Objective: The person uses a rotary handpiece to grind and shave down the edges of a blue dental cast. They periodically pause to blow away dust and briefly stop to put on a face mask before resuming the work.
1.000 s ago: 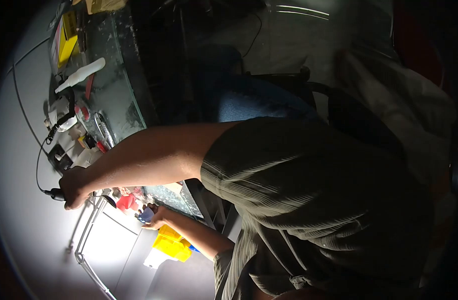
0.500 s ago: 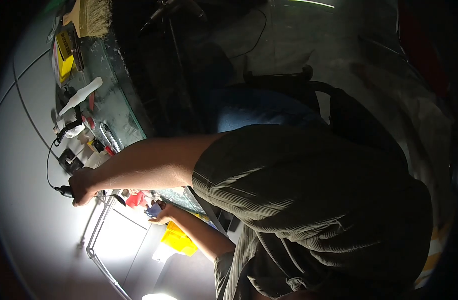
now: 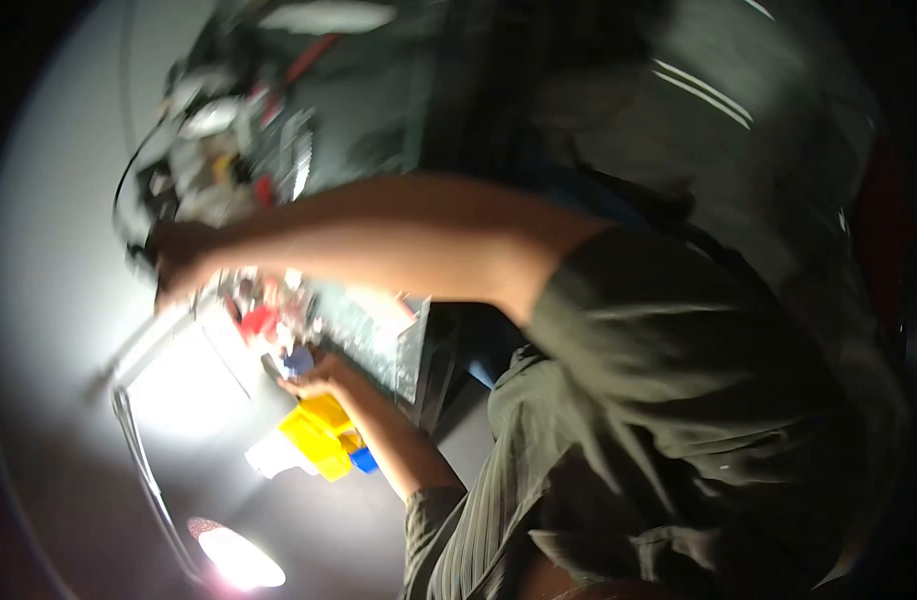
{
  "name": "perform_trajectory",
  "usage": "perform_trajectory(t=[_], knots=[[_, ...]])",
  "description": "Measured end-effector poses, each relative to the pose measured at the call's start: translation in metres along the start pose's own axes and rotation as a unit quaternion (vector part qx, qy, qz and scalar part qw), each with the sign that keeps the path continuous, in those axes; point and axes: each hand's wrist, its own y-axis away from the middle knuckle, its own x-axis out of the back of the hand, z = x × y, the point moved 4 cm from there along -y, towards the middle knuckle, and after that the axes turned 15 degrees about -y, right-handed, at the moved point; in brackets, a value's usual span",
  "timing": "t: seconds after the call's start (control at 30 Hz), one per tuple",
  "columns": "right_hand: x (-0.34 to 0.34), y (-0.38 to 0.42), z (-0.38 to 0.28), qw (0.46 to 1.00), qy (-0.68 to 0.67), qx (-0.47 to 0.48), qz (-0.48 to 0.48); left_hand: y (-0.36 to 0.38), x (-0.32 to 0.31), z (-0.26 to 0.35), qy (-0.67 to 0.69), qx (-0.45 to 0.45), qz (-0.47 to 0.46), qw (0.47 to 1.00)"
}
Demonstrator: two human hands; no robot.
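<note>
My right hand [image 3: 184,258], blurred by motion, reaches across the bench with its fingers wrapped round the black end of a corded tool [image 3: 139,258]. A black cord curves up from it along the wall side. The tool's working end is hidden by the hand and glare. My left hand [image 3: 317,378] is lower in the view, its fingers closed on a small blue piece [image 3: 298,360] under the bright light. A red piece [image 3: 260,322] lies just beyond the blue one, among blurred small items.
Yellow bins [image 3: 324,435] and a blue bin [image 3: 365,460] are close below my left hand. A lit lamp [image 3: 241,556] on a thin metal arm [image 3: 137,440] stands at the lower left. Blurred tools and a white-handled item [image 3: 327,17] lie along the glass-topped bench [image 3: 364,110].
The view has swung and blurred, so the bench and both hands sit higher in it. More of the lamp shows now. Both hands keep their hold.
</note>
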Motion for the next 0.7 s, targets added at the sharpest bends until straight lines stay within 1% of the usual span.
perform_trajectory(t=[0.03,0.07,0.1,0.13,0.17,0.2,0.23,0.3,0.37,0.43,0.47,0.5,0.57,0.6,0.63,0.67,0.7], knots=[[-0.001,-0.002,0.008,0.999,-0.014,0.029,0.028,-0.009,0.006,-0.005,0.051,0.035,0.002,0.998],[0.004,0.009,-0.001,0.999,-0.030,-0.005,-0.026,-0.037,0.033,-0.041,0.059,0.086,-0.060,0.993],[-0.001,0.009,0.006,0.994,-0.040,-0.057,-0.082,-0.024,0.026,-0.025,0.055,0.086,-0.114,0.988],[0.002,0.025,-0.009,0.990,-0.100,-0.074,-0.071,-0.004,0.009,-0.006,0.075,0.109,-0.044,0.990],[-0.004,0.025,-0.008,0.984,-0.140,-0.041,-0.099,0.007,-0.003,0.005,0.102,0.135,0.022,0.985],[-0.006,0.024,-0.011,0.984,-0.108,-0.079,-0.119,0.004,0.000,0.001,0.104,0.144,-0.029,0.984],[-0.008,0.028,-0.013,0.977,-0.191,-0.036,-0.094,0.003,0.002,-0.006,0.104,0.158,-0.085,0.978],[-0.021,0.056,-0.055,0.985,-0.152,-0.018,-0.074,0.010,-0.008,0.003,0.090,0.136,-0.128,0.978],[-0.024,0.045,-0.038,0.968,-0.141,-0.055,-0.198,0.013,-0.015,0.003,0.090,0.127,-0.168,0.973],[-0.034,0.050,-0.035,0.965,-0.117,-0.010,-0.234,0.013,-0.019,0.007,0.072,0.122,-0.185,0.973],[-0.039,0.051,-0.027,0.955,-0.150,-0.012,-0.256,0.013,-0.020,0.008,0.071,0.114,-0.182,0.974],[-0.038,0.058,-0.021,0.973,-0.090,-0.032,-0.212,0.013,-0.020,0.009,0.069,0.107,-0.180,0.975],[-0.051,0.073,-0.015,0.982,0.006,-0.015,-0.187,0.015,-0.020,0.018,0.038,0.101,-0.209,0.972],[-0.057,0.080,-0.009,0.989,-0.001,-0.043,-0.141,0.015,-0.021,0.017,0.046,0.124,-0.220,0.967],[-0.058,0.085,-0.004,0.989,0.056,-0.036,-0.135,0.016,-0.024,0.019,0.056,0.147,-0.231,0.960],[-0.061,0.090,0.005,0.988,0.040,-0.034,-0.145,0.015,-0.025,0.024,0.038,0.144,-0.242,0.959],[-0.064,0.095,0.012,0.987,0.023,-0.030,-0.154,0.016,-0.028,0.032,0.020,0.142,-0.227,0.963]])
